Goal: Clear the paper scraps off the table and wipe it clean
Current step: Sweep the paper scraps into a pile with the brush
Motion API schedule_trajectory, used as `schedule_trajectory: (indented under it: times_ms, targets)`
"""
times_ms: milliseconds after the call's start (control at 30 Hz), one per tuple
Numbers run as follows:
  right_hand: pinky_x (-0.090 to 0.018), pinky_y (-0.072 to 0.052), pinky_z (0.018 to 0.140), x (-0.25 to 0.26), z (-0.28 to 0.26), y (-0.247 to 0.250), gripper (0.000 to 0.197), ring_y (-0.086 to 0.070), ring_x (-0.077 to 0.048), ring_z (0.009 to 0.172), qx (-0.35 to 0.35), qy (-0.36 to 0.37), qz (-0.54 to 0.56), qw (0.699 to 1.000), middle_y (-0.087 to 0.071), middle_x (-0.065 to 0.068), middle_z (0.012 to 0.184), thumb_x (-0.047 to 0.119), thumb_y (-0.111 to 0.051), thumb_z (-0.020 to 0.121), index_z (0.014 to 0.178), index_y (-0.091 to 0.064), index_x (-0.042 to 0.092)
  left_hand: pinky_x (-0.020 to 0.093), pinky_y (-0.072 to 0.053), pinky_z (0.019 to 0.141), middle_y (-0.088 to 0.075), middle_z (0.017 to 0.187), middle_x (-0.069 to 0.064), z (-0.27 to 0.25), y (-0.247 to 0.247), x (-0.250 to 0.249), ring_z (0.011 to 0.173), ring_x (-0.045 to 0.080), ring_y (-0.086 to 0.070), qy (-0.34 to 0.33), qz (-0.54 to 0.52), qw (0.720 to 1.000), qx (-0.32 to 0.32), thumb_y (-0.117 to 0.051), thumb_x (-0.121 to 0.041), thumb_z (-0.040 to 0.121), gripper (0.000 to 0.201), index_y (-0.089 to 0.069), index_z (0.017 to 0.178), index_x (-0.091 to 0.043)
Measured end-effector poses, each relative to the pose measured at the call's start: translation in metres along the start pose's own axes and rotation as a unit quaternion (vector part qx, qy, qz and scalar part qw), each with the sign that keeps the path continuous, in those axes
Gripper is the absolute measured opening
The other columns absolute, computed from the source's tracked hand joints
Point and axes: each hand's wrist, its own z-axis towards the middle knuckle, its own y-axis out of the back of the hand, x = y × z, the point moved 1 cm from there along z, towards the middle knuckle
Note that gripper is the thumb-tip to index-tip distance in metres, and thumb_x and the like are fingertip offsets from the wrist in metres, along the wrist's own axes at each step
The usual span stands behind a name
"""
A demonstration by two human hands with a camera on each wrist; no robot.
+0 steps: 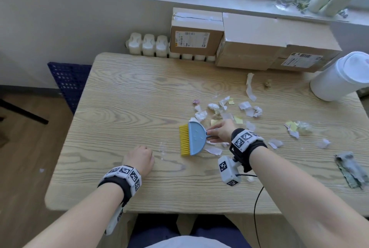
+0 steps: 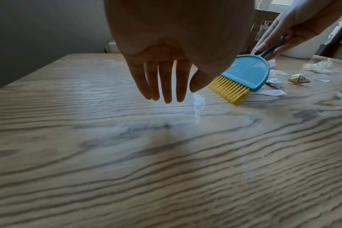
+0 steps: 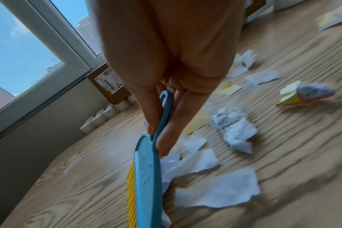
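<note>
A small blue brush (image 1: pixel 191 138) with yellow bristles lies on the wooden table (image 1: pixel 129 92), bristles pointing left. My right hand (image 1: pixel 209 135) pinches its thin handle between thumb and fingers, as the right wrist view shows for the hand (image 3: pixel 157 138) and brush (image 3: pixel 146 177). White and yellow paper scraps (image 1: pixel 221 110) lie scattered to the right of the brush, with a torn white piece (image 3: pixel 217 191) beside its head. My left hand (image 1: pixel 139 158) hangs just over the table to the left of the brush, its fingers (image 2: pixel 166 92) relaxed and holding nothing. A clear plastic scrap (image 2: pixel 198 103) lies by them.
A crumpled grey-green cloth (image 1: pixel 351 170) lies near the table's right edge. A white tub (image 1: pixel 339 80) stands at the back right, with cardboard boxes (image 1: pixel 259 48) and small white bottles (image 1: pixel 147 45) along the back. A blue crate (image 1: pixel 69 82) sits on the floor at the left.
</note>
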Motion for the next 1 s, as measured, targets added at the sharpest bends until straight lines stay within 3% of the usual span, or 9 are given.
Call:
schedule_trajectory:
  times_ms: [133, 400, 533, 633, 867, 1000]
  targets:
    - [-0.019, -0.056, 0.047, -0.014, 0.001, 0.039, 0.02, -0.062, -0.011, 0.04, -0.011, 0.003, 0.009, 1.0, -0.064, -0.016, 0.07, -0.004, -0.063, 0.085, 0.102, -0.063, -0.013, 0.036, -0.045, 0.091, -0.058, 0.116, 0.006, 0.001, 0.005, -0.036, 0.114, 0.023, -0.048, 0.001, -0.009, 1.0, -0.015, -0.038, -0.029, 0.093, 0.031, -0.059, 0.109, -0.013]
    - [-0.019, -0.058, 0.058, -0.029, -0.009, 0.095, 0.016, -0.067, -0.012, 0.052, 0.052, 0.073, 0.087, 0.992, -0.067, -0.016, 0.074, -0.002, -0.065, 0.084, 0.097, -0.066, -0.011, 0.035, -0.043, 0.088, -0.06, 0.111, 0.007, -0.009, 0.019, -0.113, 0.111, 0.025, -0.051, 0.02, 0.006, 0.998, -0.061, -0.039, -0.028, 0.093, 0.029, -0.061, 0.103, -0.012]
    - [-0.017, -0.058, 0.058, -0.032, -0.016, 0.132, 0.005, -0.067, -0.013, 0.057, 0.06, 0.116, 0.101, 0.986, -0.067, -0.015, 0.076, -0.002, -0.063, 0.085, 0.084, -0.068, -0.003, 0.037, -0.044, 0.088, -0.06, 0.111, 0.007, -0.009, 0.028, -0.154, 0.107, 0.025, -0.053, 0.033, 0.033, 0.997, -0.061, -0.038, -0.029, 0.093, 0.029, -0.06, 0.103, -0.013]
    - [-0.017, -0.057, 0.057, -0.035, -0.018, 0.16, 0.011, -0.066, -0.013, 0.056, 0.053, 0.138, 0.115, 0.982, -0.066, -0.015, 0.075, -0.003, -0.063, 0.084, 0.075, -0.067, 0.001, 0.037, -0.045, 0.084, -0.059, 0.111, 0.007, -0.004, 0.038, -0.19, 0.108, 0.025, -0.053, 0.034, 0.029, 0.997, -0.07, -0.037, -0.028, 0.094, 0.029, -0.06, 0.102, -0.012]
    - [-0.018, -0.058, 0.058, -0.032, -0.019, 0.214, 0.012, -0.065, -0.014, 0.055, 0.035, 0.159, 0.141, 0.977, -0.066, -0.015, 0.076, -0.004, -0.064, 0.083, 0.075, -0.067, 0.003, 0.036, -0.047, 0.077, -0.058, 0.109, 0.006, 0.013, 0.068, -0.255, 0.106, 0.024, -0.053, 0.006, 0.033, 0.994, -0.103, -0.037, -0.025, 0.094, 0.027, -0.06, 0.099, -0.011]
    - [-0.017, -0.057, 0.059, -0.022, -0.012, 0.237, 0.008, -0.065, -0.018, 0.066, -0.001, 0.183, 0.171, 0.968, -0.066, -0.014, 0.077, -0.002, -0.062, 0.085, 0.081, -0.068, 0.0, 0.037, -0.049, 0.076, -0.059, 0.103, 0.007, 0.036, 0.084, -0.269, 0.098, 0.027, -0.057, -0.007, 0.035, 0.994, -0.104, -0.038, -0.024, 0.093, 0.025, -0.06, 0.095, -0.011]
